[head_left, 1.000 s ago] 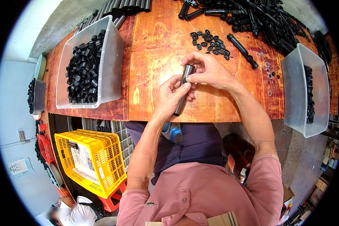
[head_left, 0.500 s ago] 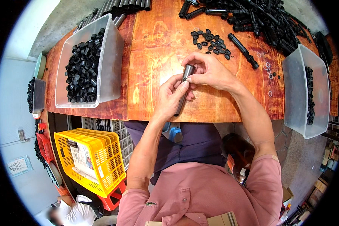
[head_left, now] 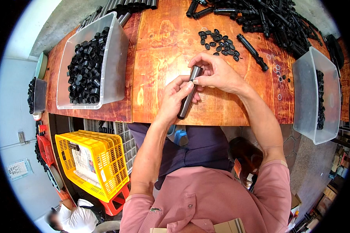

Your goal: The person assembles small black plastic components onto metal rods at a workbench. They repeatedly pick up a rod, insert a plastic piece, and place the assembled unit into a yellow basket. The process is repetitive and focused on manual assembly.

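Tube (head_left: 186,104): probably light, stiff, slick; grasp midway.
Left hand (head_left: 174,96): you grip its middle.
Right hand (head_left: 218,76): gripping far end.

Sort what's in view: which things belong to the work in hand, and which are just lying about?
Work in hand:
- black tube, held by the left hand and right hand
- probably the small black oval parts and short black cylinders, both within reach

Apparently just lying about:
- yellow crate
- red stool
- paper sheet on the wall
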Available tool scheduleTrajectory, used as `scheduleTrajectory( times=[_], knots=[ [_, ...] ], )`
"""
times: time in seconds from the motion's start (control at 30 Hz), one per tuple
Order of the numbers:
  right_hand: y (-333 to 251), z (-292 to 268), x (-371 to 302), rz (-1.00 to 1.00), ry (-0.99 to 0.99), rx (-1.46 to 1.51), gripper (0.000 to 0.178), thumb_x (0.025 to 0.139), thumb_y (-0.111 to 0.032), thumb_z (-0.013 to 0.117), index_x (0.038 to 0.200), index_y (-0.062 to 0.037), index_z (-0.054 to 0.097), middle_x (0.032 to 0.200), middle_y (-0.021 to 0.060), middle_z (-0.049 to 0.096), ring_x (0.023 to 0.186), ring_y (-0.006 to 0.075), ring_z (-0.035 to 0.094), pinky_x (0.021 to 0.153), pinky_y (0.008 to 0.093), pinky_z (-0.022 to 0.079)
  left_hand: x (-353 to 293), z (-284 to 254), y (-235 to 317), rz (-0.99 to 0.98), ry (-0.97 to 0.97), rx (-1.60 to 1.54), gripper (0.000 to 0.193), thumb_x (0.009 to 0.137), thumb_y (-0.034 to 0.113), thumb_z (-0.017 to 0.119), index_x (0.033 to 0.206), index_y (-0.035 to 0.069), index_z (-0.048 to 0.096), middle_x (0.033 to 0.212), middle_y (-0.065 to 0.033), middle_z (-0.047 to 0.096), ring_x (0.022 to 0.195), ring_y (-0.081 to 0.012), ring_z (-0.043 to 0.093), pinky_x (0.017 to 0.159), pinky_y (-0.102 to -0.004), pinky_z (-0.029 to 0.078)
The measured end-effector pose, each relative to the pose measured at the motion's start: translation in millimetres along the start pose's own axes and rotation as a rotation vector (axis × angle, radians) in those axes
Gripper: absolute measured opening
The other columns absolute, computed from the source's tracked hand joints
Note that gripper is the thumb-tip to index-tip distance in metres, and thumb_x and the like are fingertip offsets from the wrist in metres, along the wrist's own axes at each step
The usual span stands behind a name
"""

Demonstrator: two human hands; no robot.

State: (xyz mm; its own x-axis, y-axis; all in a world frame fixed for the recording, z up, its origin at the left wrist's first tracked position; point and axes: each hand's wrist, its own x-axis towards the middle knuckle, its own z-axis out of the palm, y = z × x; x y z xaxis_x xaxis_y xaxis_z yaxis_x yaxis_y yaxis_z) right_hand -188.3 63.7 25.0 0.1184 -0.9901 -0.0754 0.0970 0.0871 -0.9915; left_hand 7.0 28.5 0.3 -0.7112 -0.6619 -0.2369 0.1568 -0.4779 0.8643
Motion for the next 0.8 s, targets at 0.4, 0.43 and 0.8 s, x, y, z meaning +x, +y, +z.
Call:
scheduleTrajectory(
  times=[0.4, 0.43, 0.8],
  knots=[
    [-0.5, -4.6, -1.0, 0.014, -0.022, -0.051, 0.04, 0.083, 0.001, 0.066, 0.121, 0.0022, 0.055, 0.094, 0.0041, 0.062, 0.081, 0.009, 0.061, 0.074, 0.0243, 0.052, 0.1, 13.4, -6.2, 0.059, 0.091, 0.109, 0.024, 0.104, 0.019, 0.052, 0.117, -0.001, 0.053, 0.085, -0.0087, 0.063, 0.064, -0.0132, 0.06, 0.059, -0.0264, 0.051],
    [-0.3, -5.2, -0.7, -0.007, -0.015, -0.093, 0.039, 0.083, 0.001, 0.066, 0.121, 0.0019, 0.056, 0.094, 0.0032, 0.061, 0.083, 0.0084, 0.06, 0.075, 0.0238, 0.052, 0.8, 14.2, -6.7, 0.063, 0.092, 0.13, 0.023, 0.105, 0.019, 0.052, 0.117, -0.001, 0.053, 0.084, -0.0079, 0.062, 0.062, -0.0129, 0.059, 0.058, -0.0261, 0.05],
    [-0.9, -2.8, -4.4, 0.008, 0.043, -0.132, 0.037, 0.08, -0.001, 0.063, 0.116, 0.0042, 0.056, 0.091, 0.006, 0.062, 0.078, 0.0118, 0.059, 0.072, 0.0273, 0.05, 0.6, 21.7, -1.1, 0.037, 0.129, 0.19, 0.019, 0.103, 0.016, 0.053, 0.114, 0.001, 0.054, 0.078, -0.006, 0.06, 0.057, -0.012, 0.056, 0.053, -0.0256, 0.046]
  ],
)
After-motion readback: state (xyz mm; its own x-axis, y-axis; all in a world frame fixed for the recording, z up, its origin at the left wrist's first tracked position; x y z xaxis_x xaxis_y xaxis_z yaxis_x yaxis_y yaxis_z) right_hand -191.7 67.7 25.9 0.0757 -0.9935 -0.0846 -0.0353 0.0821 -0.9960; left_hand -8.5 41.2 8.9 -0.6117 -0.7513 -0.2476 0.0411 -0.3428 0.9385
